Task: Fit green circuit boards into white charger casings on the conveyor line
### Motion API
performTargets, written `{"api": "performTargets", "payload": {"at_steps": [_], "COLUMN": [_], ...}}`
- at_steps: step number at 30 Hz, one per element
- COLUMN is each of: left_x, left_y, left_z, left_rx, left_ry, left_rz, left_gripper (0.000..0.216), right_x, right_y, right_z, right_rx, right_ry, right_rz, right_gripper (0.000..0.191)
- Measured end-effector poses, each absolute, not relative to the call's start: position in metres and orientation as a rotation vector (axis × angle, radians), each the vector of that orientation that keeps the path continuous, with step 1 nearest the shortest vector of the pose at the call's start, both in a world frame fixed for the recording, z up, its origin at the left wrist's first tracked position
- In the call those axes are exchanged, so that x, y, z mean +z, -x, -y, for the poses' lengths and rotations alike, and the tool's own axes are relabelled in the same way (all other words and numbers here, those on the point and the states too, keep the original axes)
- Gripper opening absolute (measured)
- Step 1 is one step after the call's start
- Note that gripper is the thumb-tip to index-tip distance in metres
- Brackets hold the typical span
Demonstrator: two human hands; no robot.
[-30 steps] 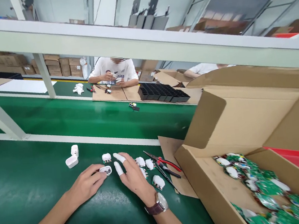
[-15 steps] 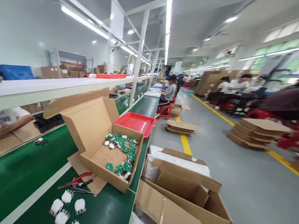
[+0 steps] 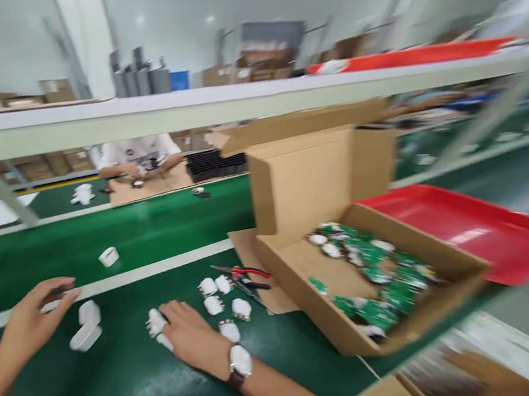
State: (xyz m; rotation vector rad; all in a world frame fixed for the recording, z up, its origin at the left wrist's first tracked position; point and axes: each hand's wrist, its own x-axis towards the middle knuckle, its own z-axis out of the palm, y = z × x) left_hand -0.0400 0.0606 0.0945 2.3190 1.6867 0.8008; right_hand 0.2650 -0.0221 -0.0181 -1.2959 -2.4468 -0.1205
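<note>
A white-topped module lies against the right hand, two white casings together near the left hand.

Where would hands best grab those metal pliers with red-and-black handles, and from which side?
I'd probably grip the spread red-and-black handles of the metal pliers from above. The pointed tip faces left, while the brown cardboard box stands close on the right, likely crowding that side.
</note>
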Motion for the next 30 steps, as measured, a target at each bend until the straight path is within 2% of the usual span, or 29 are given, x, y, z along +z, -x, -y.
{"api": "performTargets", "payload": {"at_steps": [2, 7, 16, 21, 26, 30], "left_x": [0.08, 0.036, 0.008, -0.003, -0.015, -0.018], "left_y": [0.067, 0.084, 0.008, -0.015, -0.013, -0.015], "left_z": [-0.047, -0.012, -0.005, -0.008, -0.004, -0.001], "left_rx": [0.781, 0.453, 0.509, 0.656, 0.752, 0.702], "left_ry": [-2.275, -2.524, -2.619, -2.463, -2.104, -2.029], "left_rz": [-1.651, -1.587, -1.207, -1.306, -1.179, -1.053], "left_gripper": [0.054, 0.042, 0.026, 0.035, 0.076, 0.063], "right_x": [-0.02, -0.02, -0.015, -0.012, 0.002, 0.004], "right_y": [-0.266, -0.267, -0.268, -0.274, -0.272, -0.268], "right_z": [0.02, 0.021, 0.021, 0.022, 0.026, 0.029], "right_rx": [-0.07, 0.012, 0.074, 0.105, 0.185, 0.152], "right_ry": [1.23, 1.139, 1.114, 1.125, 1.059, 0.979], "right_rz": [2.451, 2.462, 2.429, 2.321, 2.097, 2.13], "right_gripper": [0.018, 0.015, 0.013, 0.02, 0.038, 0.047]}}
